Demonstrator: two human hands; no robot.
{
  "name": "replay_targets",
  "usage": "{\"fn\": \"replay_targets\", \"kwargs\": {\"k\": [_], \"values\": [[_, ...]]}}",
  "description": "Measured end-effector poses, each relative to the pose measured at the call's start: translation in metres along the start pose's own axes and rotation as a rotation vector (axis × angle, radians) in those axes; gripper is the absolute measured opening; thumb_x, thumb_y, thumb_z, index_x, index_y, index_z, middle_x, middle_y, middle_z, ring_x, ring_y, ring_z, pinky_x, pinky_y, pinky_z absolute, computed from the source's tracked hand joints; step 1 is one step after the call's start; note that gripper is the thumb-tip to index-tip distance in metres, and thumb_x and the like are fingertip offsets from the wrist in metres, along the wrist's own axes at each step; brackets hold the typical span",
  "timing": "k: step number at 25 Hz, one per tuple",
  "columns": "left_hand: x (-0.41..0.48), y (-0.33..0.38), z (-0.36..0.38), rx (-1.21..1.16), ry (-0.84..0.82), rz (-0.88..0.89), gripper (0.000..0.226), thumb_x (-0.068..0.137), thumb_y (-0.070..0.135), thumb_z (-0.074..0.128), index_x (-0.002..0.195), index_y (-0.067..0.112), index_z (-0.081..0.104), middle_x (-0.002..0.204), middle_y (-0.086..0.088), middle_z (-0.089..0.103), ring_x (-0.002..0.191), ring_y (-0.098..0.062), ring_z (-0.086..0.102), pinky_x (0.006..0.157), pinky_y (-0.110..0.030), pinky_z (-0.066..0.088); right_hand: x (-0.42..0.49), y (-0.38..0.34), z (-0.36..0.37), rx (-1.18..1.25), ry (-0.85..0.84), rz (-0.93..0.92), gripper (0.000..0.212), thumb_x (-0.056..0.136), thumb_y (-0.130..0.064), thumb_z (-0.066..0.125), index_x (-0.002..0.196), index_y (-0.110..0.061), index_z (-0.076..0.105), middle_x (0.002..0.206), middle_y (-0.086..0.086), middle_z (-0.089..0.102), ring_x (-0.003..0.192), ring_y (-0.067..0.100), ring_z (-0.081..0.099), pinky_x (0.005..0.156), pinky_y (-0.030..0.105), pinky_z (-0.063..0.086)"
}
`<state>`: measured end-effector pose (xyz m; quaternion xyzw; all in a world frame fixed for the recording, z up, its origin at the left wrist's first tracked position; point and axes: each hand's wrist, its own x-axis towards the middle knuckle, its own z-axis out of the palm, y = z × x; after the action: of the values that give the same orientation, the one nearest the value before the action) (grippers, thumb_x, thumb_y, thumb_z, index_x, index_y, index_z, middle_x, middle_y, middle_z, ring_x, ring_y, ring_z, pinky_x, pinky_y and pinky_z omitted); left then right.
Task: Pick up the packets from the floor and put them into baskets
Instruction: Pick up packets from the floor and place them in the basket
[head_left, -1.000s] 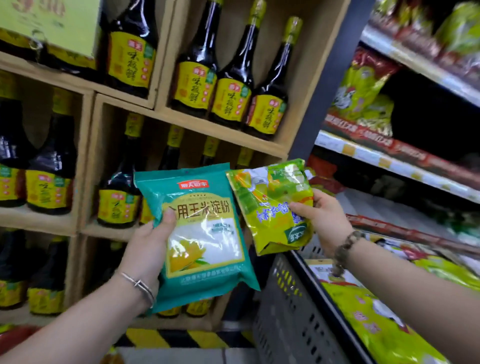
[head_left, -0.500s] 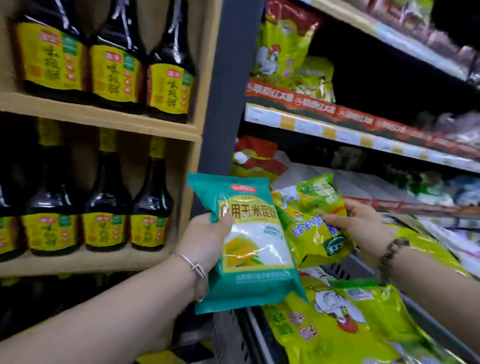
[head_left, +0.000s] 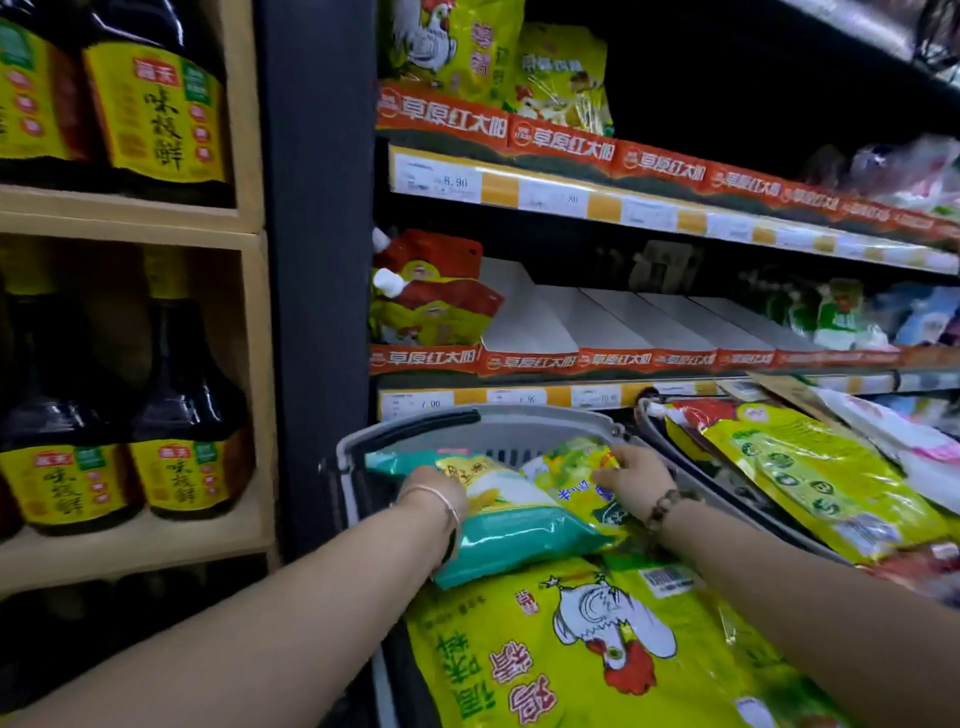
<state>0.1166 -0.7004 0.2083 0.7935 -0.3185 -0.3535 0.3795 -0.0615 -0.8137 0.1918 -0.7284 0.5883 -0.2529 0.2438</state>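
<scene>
Left hand (head_left: 434, 487) grips one teal packet (head_left: 519, 538), right hand (head_left: 638, 480) seemingly one green packet (head_left: 574, 465)

味极鲜 is printed on the yellow bottle labels (head_left: 156, 111), 草原红太阳 is repeated along the red shelf strips (head_left: 441, 115), 8.90 is shown on the upper price tag (head_left: 455, 182), and 7.00 on the lower price tag (head_left: 430, 403).

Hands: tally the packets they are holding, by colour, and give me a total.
Teal packet, held by the left hand: 1
Yellow-green packet, held by the right hand: 1
Total: 2, both at the grey basket.
</scene>
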Motion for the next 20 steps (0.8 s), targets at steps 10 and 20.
{"fn": "replay_targets", "kwargs": {"k": [10, 20], "values": [[-0.003, -0.008, -0.008, 0.29, 0.161, 0.329, 0.075, 0.09, 0.019, 0.056, 0.149, 0.014, 0.009, 0.157, -0.01, 0.001, 0.141, -0.031, 0.019, 0.112, -0.038, 0.023, 0.011, 0.003, -0.005, -0.504, -0.021, -0.183, 0.026, 0.091, -0.026, 0.051, 0.114, -0.014, 0.049, 0.094, 0.005, 0.06, 0.086, 0.022, 0.061, 0.066, 0.031, 0.051], [0.015, -0.03, 0.049, 1.242, -0.331, 0.241, 0.075, 0.094, 0.06, 0.017, 0.148, 0.018, -0.015, 0.154, -0.011, -0.022, 0.143, -0.035, -0.013, 0.112, -0.053, -0.01, -0.011, 0.015, 0.042, -0.819, -0.541, -0.3, 0.061, 0.095, -0.058, 0.012, 0.149, -0.032, 0.0, 0.156, -0.003, -0.014, 0.144, 0.012, -0.011, 0.108, 0.057, -0.014]]}}
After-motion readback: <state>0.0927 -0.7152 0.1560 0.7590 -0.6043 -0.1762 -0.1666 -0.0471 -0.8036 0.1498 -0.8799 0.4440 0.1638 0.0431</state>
